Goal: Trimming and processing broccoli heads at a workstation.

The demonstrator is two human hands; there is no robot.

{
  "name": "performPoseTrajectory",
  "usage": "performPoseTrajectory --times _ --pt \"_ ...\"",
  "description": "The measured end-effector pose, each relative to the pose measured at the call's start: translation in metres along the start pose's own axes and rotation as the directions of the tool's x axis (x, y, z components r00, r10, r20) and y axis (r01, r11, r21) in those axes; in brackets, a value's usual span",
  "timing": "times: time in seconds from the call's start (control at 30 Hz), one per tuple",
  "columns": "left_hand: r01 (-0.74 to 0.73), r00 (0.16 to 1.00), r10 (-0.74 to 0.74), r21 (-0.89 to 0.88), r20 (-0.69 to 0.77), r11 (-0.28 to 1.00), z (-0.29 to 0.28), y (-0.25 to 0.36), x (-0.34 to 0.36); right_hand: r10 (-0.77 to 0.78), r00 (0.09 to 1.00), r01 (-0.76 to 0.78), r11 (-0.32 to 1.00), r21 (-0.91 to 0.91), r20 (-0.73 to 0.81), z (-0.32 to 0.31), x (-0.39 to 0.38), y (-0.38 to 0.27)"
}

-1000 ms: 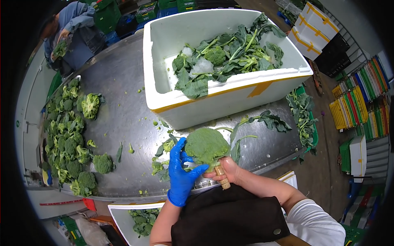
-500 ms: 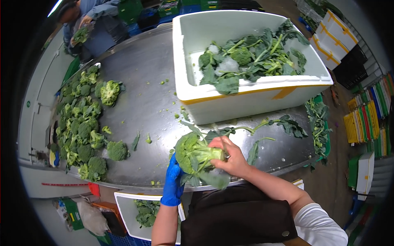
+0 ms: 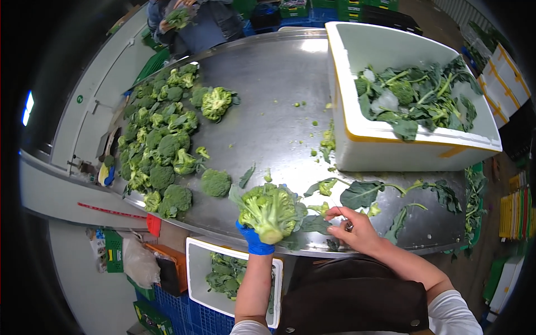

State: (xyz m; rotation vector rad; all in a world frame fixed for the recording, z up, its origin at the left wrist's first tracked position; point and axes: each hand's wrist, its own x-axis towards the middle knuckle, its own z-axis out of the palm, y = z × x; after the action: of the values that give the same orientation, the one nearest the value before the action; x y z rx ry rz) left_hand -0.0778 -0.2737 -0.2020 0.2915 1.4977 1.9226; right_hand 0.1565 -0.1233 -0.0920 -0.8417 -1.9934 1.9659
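Since the earlier frame the broccoli head has been turned stem-down and shifted left, & the right hand has been taken off it and lowered to the bench.

Far left, a heap of trimmed florets is spread along the bench's left side, w/ one larger floret at its top right & a single round one set just apart at its lower right. Below the bench edge, a white tub w/ leaf scraps is seen by the person's left forearm.

At centre, the broccoli head is gripped from below by the left hand, blue-gloved, fingers closed round the stem; it is held just above the bench's near edge. Loose dark leaves lie beside it.

To the right, the right hand is bare, fingers loosely curled, fingertips on the leaves; whether anything is pinched cannot be told. Cut leaves w/ stalks are strewn further right. Behind them, a white foam box w/ untrimmed broccoli & leaves is set on the bench.

Top left, another person is seen at the bench's far end.
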Motion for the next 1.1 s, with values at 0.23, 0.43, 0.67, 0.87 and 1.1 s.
performPoseTrajectory --times 0.23,0.43,0.67,0.87,1.1 --pt "0.131 0.990 -0.050 -0.765 0.128 0.630 0.026 0.058 0.010 0.097 0.987 -0.080 0.988 -0.132 0.130 0.019 0.015 0.010" --pt "0.121 0.993 -0.090 -0.727 0.081 0.676 0.029 0.083 0.025 0.160 0.983 -0.142 0.973 -0.183 0.089 0.030 0.034 0.002" --pt "0.172 0.985 -0.140 -0.738 0.106 0.653 -0.006 0.087 0.062 0.096 0.995 -0.095 0.964 -0.250 -0.009 0.035 0.040 0.011" --pt "0.088 0.996 -0.023 -0.811 0.092 0.579 -0.062 0.127 0.119 0.202 0.977 -0.207 0.976 -0.072 -0.065 0.028 0.042 0.019" --pt "-0.046 0.999 0.046 -0.683 -0.018 0.729 -0.071 0.146 0.137 0.165 0.981 -0.182 0.965 -0.188 -0.101 0.029 0.048 0.029"
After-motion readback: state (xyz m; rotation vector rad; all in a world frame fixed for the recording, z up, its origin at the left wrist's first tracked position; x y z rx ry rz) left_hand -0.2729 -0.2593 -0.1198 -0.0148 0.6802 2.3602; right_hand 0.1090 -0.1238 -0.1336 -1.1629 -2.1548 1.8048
